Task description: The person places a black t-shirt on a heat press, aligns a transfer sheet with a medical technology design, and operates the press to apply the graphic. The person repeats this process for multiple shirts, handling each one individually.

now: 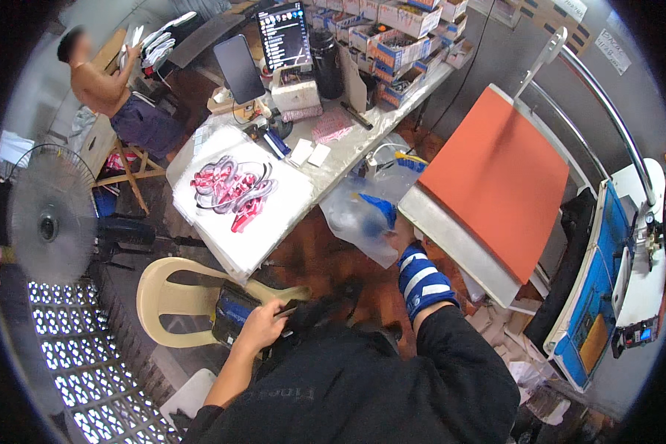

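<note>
In your left hand (259, 324) there is a dark thing (287, 311), small and partly hidden by your fingers. On the right you wear a blue mitt (425, 281) with white stripes, pointing forward, well apart from it.

Hands (260, 325) apart (left one curled)

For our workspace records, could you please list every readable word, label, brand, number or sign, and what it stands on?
I won't quote wording, but here is where text shows:
Black shirt: faint lettering, partly legible.
Monitor: light lines, too small to read.
Wall sheet: dark writing, slanted and blurred.
Stacked cardboard boxes: printed lettering, mostly too small.
Black-and-blue package: pale lettering, blurred.
Control box: lit display, too small to read.
</note>
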`<state>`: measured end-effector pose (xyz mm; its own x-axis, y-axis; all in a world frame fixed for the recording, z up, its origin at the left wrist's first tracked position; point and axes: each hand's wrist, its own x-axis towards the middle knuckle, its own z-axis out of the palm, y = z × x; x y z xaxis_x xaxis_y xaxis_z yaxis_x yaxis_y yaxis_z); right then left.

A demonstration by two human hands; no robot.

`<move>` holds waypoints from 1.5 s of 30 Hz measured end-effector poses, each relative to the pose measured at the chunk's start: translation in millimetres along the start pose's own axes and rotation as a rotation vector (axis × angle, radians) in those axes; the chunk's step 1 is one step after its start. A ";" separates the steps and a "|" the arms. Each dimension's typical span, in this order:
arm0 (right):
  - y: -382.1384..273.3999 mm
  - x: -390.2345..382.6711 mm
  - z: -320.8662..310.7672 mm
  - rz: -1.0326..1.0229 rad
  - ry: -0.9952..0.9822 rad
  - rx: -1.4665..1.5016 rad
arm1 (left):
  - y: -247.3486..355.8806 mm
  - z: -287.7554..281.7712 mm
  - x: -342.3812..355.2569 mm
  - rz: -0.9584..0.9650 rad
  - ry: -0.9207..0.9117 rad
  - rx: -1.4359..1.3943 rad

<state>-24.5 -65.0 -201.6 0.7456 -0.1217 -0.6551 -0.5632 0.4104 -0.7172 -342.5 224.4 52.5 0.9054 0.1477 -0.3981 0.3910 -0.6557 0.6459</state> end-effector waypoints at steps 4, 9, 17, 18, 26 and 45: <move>25.6 -69.5 12.8 -0.544 0.046 -0.847 | 11.8 0.2 42.6 0.092 -0.085 0.021; 20.5 -98.7 2.5 -0.379 -0.026 -0.768 | 33.7 16.2 97.0 0.342 -0.283 0.105; -47.2 -217.6 -35.7 -0.602 -1.005 -0.669 | 69.1 49.1 113.6 0.252 -0.405 -0.050; -49.2 -239.7 -40.3 -0.618 -0.874 -0.768 | 71.0 49.5 112.1 0.165 -0.548 -0.120; -86.7 -318.1 -144.4 -0.440 -0.197 -0.391 | 118.6 47.2 102.4 0.932 -0.354 -0.076; 4.7 -425.4 -353.6 -0.520 0.245 -0.617 | 247.8 238.9 35.1 1.538 -0.542 0.344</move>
<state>-470.3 -330.8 -10.3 0.9057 -0.3801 -0.1877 -0.3163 -0.3111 -0.8962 -253.4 -109.7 42.9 0.1976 -0.9556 0.2186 -0.8699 -0.0681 0.4886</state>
